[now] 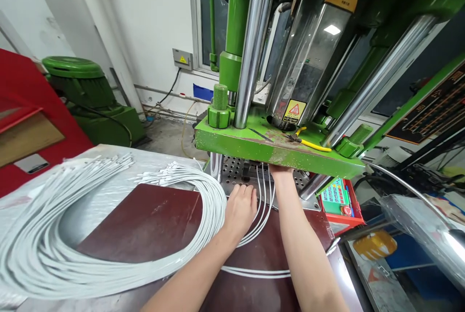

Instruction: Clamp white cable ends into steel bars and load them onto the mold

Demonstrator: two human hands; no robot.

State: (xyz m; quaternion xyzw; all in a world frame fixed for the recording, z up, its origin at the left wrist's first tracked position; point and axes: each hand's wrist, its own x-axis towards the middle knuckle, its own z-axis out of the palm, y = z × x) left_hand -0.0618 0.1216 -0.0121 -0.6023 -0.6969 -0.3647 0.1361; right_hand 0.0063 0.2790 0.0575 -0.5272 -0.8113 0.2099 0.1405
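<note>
My left hand point(240, 208) lies flat and open on the desk point(152, 225), fingers touching the white cables point(263, 195) just to its right. My right hand point(280, 170) reaches beyond them under the green press plate point(269, 149); its grip is hidden. The big cable bundle point(109, 234) curls left.

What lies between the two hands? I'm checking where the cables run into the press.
In the head view, a few white cables run between the left hand and the right hand, leading up under the green press plate.
</note>
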